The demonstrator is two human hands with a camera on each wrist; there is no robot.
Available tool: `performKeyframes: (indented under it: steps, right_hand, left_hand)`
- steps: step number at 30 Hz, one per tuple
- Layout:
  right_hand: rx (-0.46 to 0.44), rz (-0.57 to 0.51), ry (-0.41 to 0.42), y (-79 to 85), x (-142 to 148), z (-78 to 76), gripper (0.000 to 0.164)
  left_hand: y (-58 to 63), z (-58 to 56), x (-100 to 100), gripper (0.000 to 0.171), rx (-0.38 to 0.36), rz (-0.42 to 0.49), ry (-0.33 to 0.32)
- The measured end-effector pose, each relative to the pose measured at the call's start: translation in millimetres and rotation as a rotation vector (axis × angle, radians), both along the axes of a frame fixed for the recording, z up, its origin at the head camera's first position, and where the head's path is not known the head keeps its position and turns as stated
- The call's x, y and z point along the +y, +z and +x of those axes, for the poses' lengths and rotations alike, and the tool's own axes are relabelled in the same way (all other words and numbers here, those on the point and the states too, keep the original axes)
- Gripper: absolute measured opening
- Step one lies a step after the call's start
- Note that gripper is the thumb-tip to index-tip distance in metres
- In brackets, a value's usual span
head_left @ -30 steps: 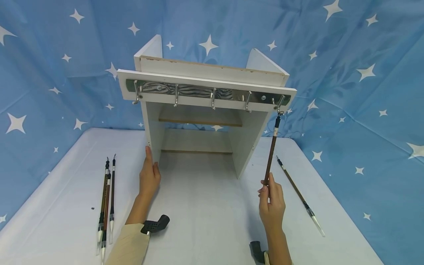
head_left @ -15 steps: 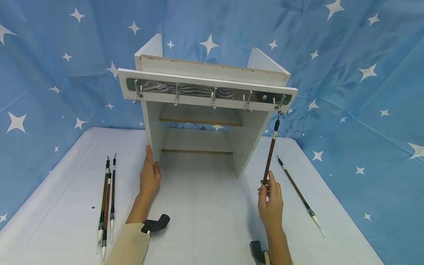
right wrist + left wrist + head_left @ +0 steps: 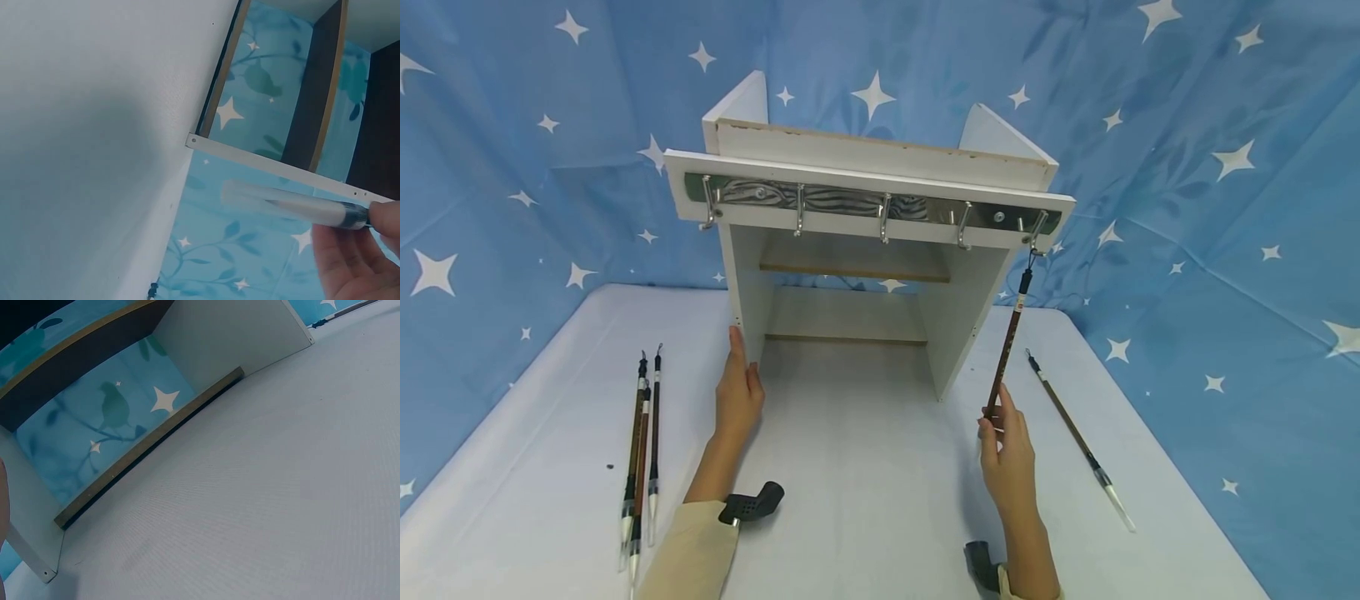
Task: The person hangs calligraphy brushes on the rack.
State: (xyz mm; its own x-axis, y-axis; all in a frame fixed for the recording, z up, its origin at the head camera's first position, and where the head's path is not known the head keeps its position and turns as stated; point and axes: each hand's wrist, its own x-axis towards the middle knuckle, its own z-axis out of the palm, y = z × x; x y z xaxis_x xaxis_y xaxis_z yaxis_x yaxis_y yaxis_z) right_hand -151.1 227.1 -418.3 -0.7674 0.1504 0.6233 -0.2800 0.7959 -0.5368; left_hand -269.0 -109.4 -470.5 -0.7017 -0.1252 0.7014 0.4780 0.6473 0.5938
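Note:
In the head view a white wooden rack [image 3: 865, 150] stands on the table, a metal strip of several hooks along its front. My left hand [image 3: 739, 404] rests against the lower front edge of its left side panel, fingers straight. My right hand [image 3: 1009, 467] pinches a brown calligraphy brush [image 3: 1009, 342] near its lower end. The cord loop atop that brush is at the rightmost hook [image 3: 1037, 232], and the handle slants down toward me. Its white bristles inside a clear cap [image 3: 287, 206] point out past my thumb in the right wrist view.
Several capped calligraphy brushes [image 3: 655, 425] lie together on the left of the white-covered table [image 3: 850, 500]. One more brush [image 3: 1067, 417] lies slantwise at the right. Behind everything hangs a blue curtain [image 3: 1225, 250] with white stars.
My right hand has shifted slightly left, swinging the brush's lower end left with it, while the loop stays at the hook. My left hand keeps its place on the side panel.

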Motion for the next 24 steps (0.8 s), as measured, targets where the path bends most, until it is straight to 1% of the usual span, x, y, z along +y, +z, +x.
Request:
performKeyframes:
  steps: [8, 10, 14, 18, 21, 24]
  right_hand:
    - [-0.111, -0.002, 0.002, -2.0, 2.1, 0.0, 0.055]
    - [-0.135, -0.006, -0.002, -2.7, 2.2, 0.4, 0.056]
    - [-0.142, -0.004, -0.008, -2.9, 3.7, -1.2, 0.058]
    - [-0.137, -0.003, -0.008, 0.4, 4.9, -4.9, 0.058]
    - [-0.15, -0.004, -0.008, 1.0, 5.3, -5.3, 0.058]
    - [-0.173, -0.009, -0.022, -0.7, 6.2, -3.0, 0.059]
  left_hand:
    - [-1.4, -0.6, 0.0, 0.082, 0.008, -0.003, -0.001]
    - [-2.3, -0.9, -0.4, 0.083, 0.022, -0.003, 0.004]
    - [-2.3, -2.1, -0.7, 0.085, 0.054, -0.007, 0.01]
    - [1.3, -4.1, -0.3, 0.082, 0.064, -0.003, 0.005]
    - [3.0, -2.8, 0.3, 0.08, 0.053, 0.006, 0.01]
    - [2.7, 0.2, 1.4, 0.077, 0.026, 0.011, 0.013]
